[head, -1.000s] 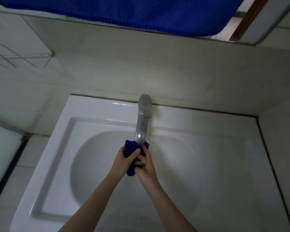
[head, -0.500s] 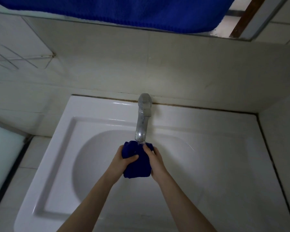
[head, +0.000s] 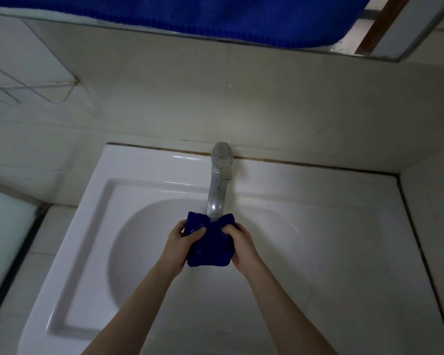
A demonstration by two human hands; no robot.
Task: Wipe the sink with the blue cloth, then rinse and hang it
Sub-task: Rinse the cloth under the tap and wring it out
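Note:
A wet blue cloth is held bunched over the white sink, directly under the spout of the metal tap. My left hand grips the cloth's left side with the thumb pressed on top. My right hand grips its right side, fingers curled into the fabric. The cloth's upper edge touches the tap's tip. I cannot tell whether water is running.
A mirror edge runs along the top, with a blue garment reflected in it. A wire rack hangs on the tiled wall at the left. A tiled side wall borders the sink on the right.
The cloth has spread out from a tight wad into a wider bundle. My hands have moved apart to its two sides, still under the tap.

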